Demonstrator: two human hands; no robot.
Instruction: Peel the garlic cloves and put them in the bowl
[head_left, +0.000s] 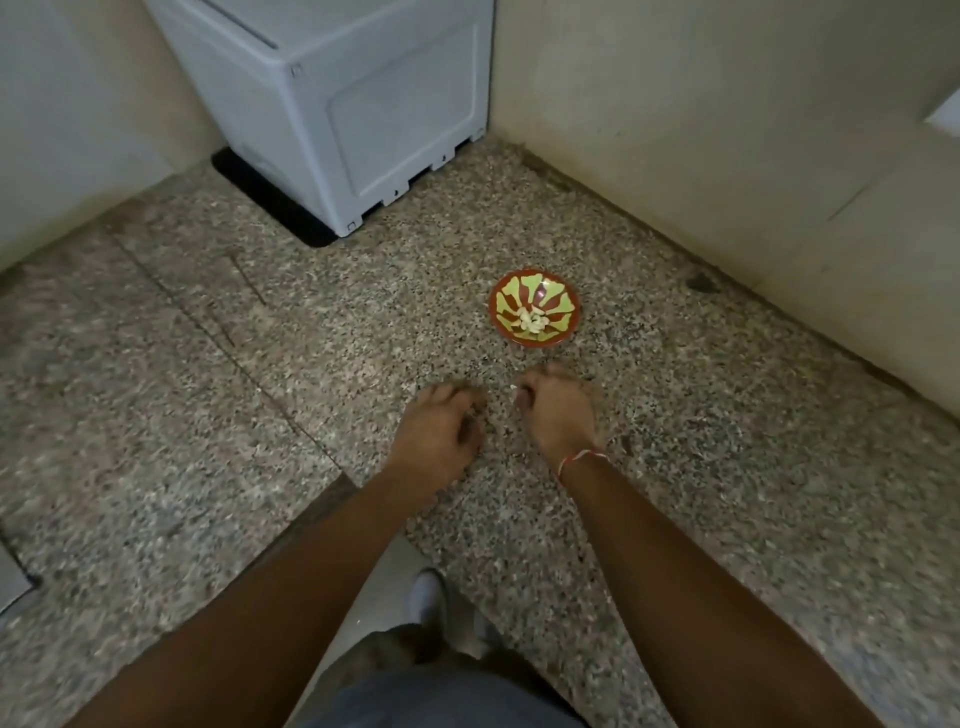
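Observation:
A small red and green patterned bowl (534, 291) stands on the speckled stone counter (260, 364), with several pale peeled garlic cloves (533, 322) heaped in its near side. My right hand (558, 410) hovers just in front of the bowl, its fingers curled; a small white bit, a garlic clove or a piece of skin (514, 387), shows at the fingertips. My left hand (436, 431) lies a little to the left, fingers bent down toward the counter, and I cannot see anything in it.
A white appliance (353, 104) stands on a black mat at the back of the counter. Walls close the counter at the back left and right. The counter's front edge runs diagonally below my arms, with the floor and a white shoe (428, 597) beneath.

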